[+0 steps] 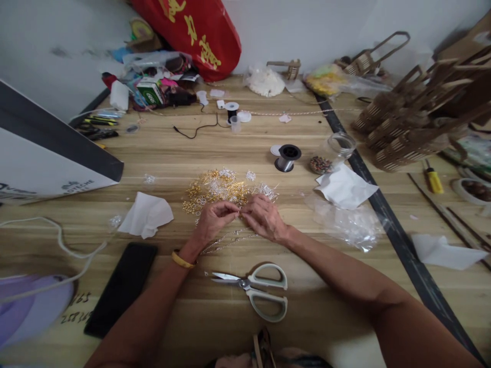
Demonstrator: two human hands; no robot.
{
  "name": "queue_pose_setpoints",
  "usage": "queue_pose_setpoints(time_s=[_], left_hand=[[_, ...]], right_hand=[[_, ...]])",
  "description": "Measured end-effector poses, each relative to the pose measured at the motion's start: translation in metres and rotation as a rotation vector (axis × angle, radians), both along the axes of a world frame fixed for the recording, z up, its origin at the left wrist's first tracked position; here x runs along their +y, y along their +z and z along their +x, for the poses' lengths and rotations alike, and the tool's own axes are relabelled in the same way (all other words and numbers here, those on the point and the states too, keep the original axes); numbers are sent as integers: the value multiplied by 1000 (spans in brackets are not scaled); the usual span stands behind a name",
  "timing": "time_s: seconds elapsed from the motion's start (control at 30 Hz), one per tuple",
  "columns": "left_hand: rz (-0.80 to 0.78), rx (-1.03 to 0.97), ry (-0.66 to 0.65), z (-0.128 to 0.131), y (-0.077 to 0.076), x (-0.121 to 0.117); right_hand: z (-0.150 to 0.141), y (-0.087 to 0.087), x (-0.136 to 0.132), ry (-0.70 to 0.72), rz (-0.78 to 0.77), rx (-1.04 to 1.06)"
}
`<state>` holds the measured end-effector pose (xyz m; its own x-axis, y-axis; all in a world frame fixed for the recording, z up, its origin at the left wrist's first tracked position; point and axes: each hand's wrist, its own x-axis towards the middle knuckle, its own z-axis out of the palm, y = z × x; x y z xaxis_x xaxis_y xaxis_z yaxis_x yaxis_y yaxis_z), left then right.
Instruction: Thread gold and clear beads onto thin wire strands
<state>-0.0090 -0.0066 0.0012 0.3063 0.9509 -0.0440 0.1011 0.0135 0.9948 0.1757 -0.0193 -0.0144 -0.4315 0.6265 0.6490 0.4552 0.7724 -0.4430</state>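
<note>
A person's two bare hands meet over a wooden table (192,312), at the near edge of a pile (218,186) of small gold and silver metal pieces, the landmark here. The left hand (217,217) and right hand (264,217) are both narrowed to a pinch, thumb against finger, with fingertips almost touching on a tiny piece (240,212) too small to identify; such a fine grip probably suits something so little. A thin chain (222,245) lies in loose strands on the near side of the pile, running under the hands; whether the fingers hold its end, I cannot tell. The pile is heaped just beyond the fingertips, likely so that pieces can be picked up with little reaching. Nearer the person than the pile, scissors (242,283) rest with blades slightly apart, handles to the right, presumably convenient for the right hand. Beyond the pile and to its right, a wire spool (287,159) stands upright, perhaps to stop it rolling. Farther right of the pile, a clear jar (341,146) lies tipped, with dark beads (320,164) at its left end.
</note>
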Motion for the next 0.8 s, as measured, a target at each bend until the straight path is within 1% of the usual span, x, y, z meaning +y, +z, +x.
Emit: queue_pose_setpoints(time_s=[0.13,0.33,0.53,0.8], left_hand=[[0,2,-3,0,0,0],[-20,11,2,0,0,1],[-42,-23,22,0,1,1],[-14,-26,6,0,-2,2]], right_hand=[[0,-1,0,0,-18,-1],[0,-2,0,4,6,10],[0,0,-1,1,38,24],[0,-1,0,8,9,8]])
